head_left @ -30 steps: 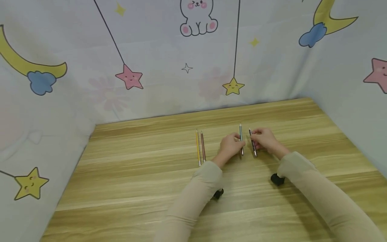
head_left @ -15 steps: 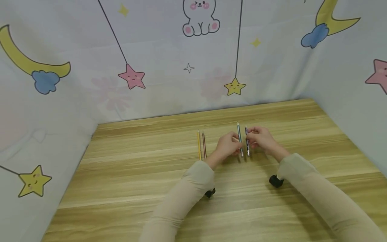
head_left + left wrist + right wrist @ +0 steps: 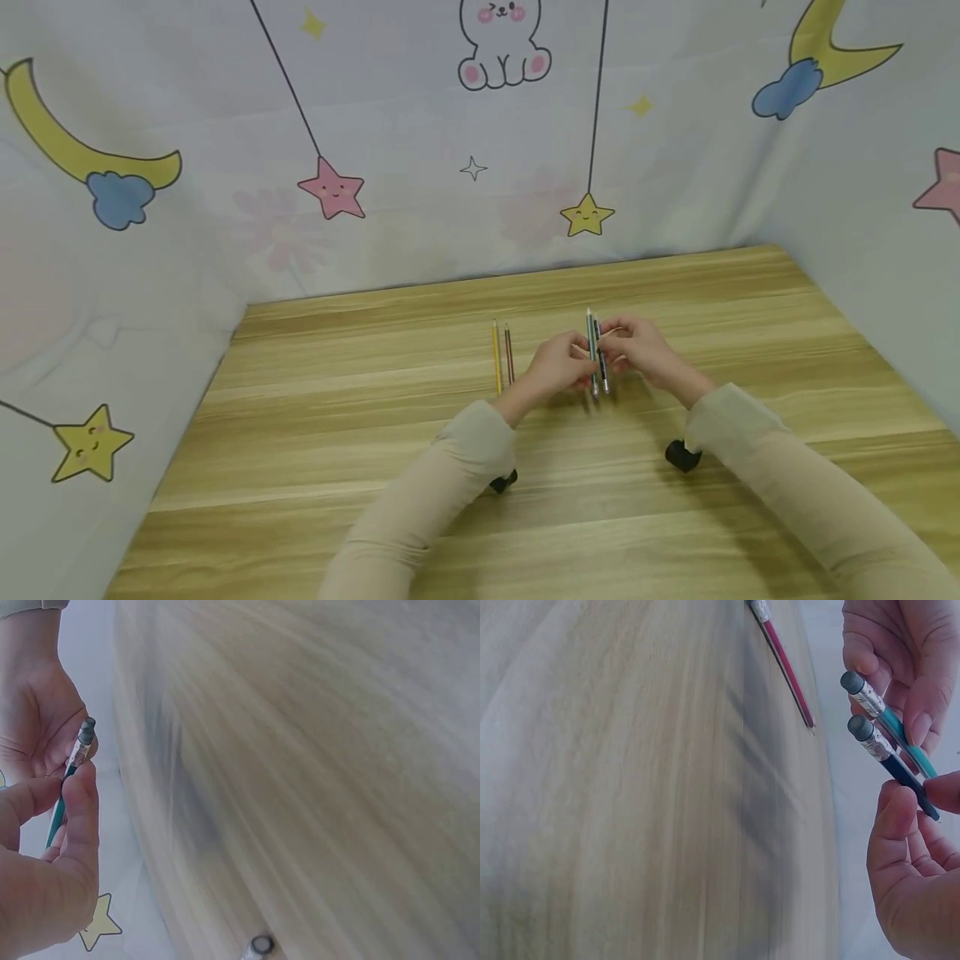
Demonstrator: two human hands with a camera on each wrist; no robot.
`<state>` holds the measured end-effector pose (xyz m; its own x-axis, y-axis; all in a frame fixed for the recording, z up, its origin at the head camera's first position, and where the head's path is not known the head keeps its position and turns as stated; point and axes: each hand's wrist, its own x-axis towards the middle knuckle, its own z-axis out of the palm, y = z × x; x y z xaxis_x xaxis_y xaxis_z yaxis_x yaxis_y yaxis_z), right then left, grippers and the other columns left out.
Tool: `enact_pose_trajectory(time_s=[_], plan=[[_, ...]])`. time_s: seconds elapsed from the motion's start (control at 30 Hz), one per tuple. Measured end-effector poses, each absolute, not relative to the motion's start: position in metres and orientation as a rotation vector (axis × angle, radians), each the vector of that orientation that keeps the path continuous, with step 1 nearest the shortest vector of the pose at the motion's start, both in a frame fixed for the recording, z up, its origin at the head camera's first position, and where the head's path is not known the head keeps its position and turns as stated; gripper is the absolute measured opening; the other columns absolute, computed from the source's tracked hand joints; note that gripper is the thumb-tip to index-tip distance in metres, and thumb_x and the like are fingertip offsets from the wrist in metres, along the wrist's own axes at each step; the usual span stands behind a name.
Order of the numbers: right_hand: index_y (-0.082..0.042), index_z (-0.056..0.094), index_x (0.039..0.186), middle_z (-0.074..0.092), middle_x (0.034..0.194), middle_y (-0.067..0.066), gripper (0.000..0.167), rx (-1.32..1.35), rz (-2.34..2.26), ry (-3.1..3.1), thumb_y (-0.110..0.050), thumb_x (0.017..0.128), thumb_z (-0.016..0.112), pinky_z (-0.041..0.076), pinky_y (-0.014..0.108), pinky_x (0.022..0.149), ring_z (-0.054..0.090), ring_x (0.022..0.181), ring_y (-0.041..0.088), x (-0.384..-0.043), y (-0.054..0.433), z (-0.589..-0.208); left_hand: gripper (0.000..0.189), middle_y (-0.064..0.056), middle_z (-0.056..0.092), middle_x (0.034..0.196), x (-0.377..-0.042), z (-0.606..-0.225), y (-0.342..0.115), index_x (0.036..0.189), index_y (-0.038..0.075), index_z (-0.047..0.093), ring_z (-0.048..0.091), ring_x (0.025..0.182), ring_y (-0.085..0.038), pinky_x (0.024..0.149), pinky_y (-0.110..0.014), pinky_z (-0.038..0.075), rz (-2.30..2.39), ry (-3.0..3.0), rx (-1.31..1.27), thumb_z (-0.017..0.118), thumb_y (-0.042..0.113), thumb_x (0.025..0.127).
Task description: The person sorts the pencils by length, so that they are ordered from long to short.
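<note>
Between finger and thumb my left hand (image 3: 553,364) pinches a teal pencil (image 3: 591,337) with a silver ferrule and a dark eraser. My right hand (image 3: 643,352) likewise grips a dark patterned pencil (image 3: 604,373). Both pencils stand side by side just above the table, points away from me and eraser ends toward me. In the right wrist view the eraser ends of the teal pencil (image 3: 892,724) and the dark pencil (image 3: 897,766) lie close together, nearly parallel. The left wrist view shows the teal pencil (image 3: 57,817) tilted between the fingers.
A yellow pencil (image 3: 497,358) and a dark red pencil (image 3: 509,350) lie side by side on the wooden table (image 3: 337,400), left of my left hand; my left forearm overlaps their near ends. A printed cloth (image 3: 420,225) hangs behind the table and along its sides.
My right hand has moved left with the dark pencil, closing the gap to the teal pencil. My left hand has shifted slightly left. The yellow and dark red pencils stay on the table.
</note>
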<state>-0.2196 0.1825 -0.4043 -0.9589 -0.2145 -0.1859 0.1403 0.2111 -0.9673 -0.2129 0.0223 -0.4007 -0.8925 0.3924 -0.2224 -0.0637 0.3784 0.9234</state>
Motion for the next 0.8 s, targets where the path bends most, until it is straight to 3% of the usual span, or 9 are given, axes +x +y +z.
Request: enact_pose_trajectory(time_s=[0.23, 0.47, 0.8], plan=[[0.007, 0.041, 0.109, 0.056, 0.066, -0.007, 0.03, -0.092, -1.796, 2.182, -0.006, 0.084, 0.052, 0.046, 0.02, 0.051, 0.053, 0.058, 0.006, -0.216, 0.174, -0.4, 0.024, -0.007, 0.063, 0.082, -0.211, -0.394, 0.009, 0.103, 0.005, 0.05, 0.065, 0.069, -0.027, 0.062, -0.035, 0.053, 1.489, 2.251, 0.278, 0.06, 0.008, 0.081], [0.007, 0.041, 0.109, 0.055, 0.068, -0.005, 0.029, -0.126, -1.779, 2.168, -0.006, 0.084, 0.052, 0.047, 0.023, 0.053, 0.052, 0.06, 0.007, -0.213, 0.17, -0.399, 0.027, -0.013, 0.064, 0.091, -0.215, -0.392, -0.006, 0.107, 0.003, 0.05, 0.065, 0.072, -0.027, 0.064, -0.034, 0.053, 1.464, 2.287, 0.265, 0.058, 0.006, 0.081], [0.008, 0.041, 0.109, 0.056, 0.071, -0.004, 0.029, -0.157, -1.753, 2.176, -0.007, 0.086, 0.052, 0.048, 0.024, 0.054, 0.051, 0.061, 0.007, -0.211, 0.172, -0.4, 0.027, -0.011, 0.062, 0.097, -0.222, -0.402, -0.032, 0.108, 0.005, 0.051, 0.065, 0.077, -0.023, 0.066, -0.029, 0.053, 1.395, 2.391, 0.211, 0.059, 0.014, 0.084]])
